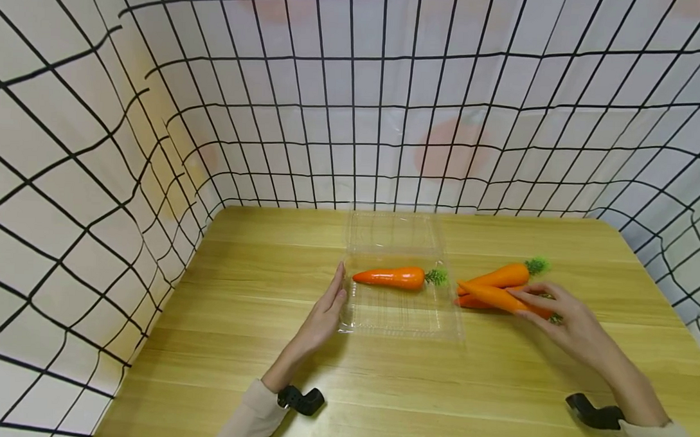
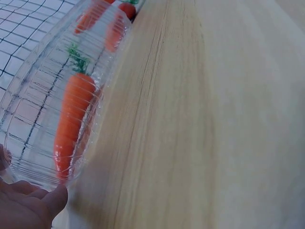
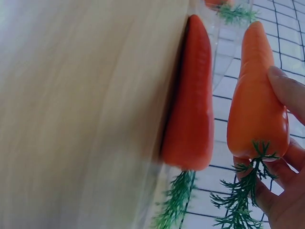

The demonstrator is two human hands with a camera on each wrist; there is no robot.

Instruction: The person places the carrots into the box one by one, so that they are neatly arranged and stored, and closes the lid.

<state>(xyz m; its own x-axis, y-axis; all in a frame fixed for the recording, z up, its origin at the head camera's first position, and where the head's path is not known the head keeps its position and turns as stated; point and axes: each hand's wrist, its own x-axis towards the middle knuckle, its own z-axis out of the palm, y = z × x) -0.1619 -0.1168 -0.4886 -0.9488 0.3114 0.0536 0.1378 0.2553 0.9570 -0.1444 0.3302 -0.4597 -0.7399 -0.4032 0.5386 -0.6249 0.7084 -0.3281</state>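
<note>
My right hand (image 1: 566, 316) grips an orange carrot (image 3: 257, 105) with green leafy tops, thumb on one side and fingers on the other. In the right wrist view this carrot stands apart from a redder carrot (image 3: 191, 105) on the table. Another carrot (image 1: 504, 275) lies just behind them in the head view. Left of these, a clear plastic clamshell box (image 1: 404, 323) lies with its lid (image 1: 392, 233) folded back. One carrot (image 1: 390, 278) rests crosswise in it, leaves to the right. My left hand (image 1: 322, 314) touches the box's left edge with extended fingers.
The wooden table (image 1: 235, 343) is bounded at the back and sides by black wire grid (image 1: 379, 116) over pale cloth. Each wrist carries a black strap device (image 1: 302, 400).
</note>
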